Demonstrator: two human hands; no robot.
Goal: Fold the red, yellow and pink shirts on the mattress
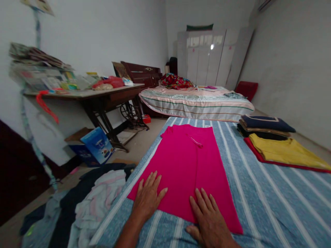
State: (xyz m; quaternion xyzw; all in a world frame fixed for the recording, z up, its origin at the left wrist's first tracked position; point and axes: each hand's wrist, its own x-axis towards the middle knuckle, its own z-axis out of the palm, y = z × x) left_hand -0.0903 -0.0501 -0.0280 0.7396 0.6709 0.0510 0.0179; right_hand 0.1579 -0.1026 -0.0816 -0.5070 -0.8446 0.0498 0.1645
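Observation:
A bright pink shirt (178, 162) lies spread on the blue striped bed cover (230, 151), one side folded in, with a thin light strip near its far end. My left hand (148, 196) rests flat on the shirt's near left corner, fingers apart. Lower down, my right hand (208, 220) lies palm down across its near edge, fingers stretched out, the thumb on the cover. Neither hand grips the cloth.
To the right are a folded yellow garment (287, 150) on red cloth and a dark folded stack (266, 124). Loose clothes (100, 199) lie beside the bed at left. A cluttered sewing table (85, 94), a blue box (95, 146) and another bed (191, 106) stand beyond.

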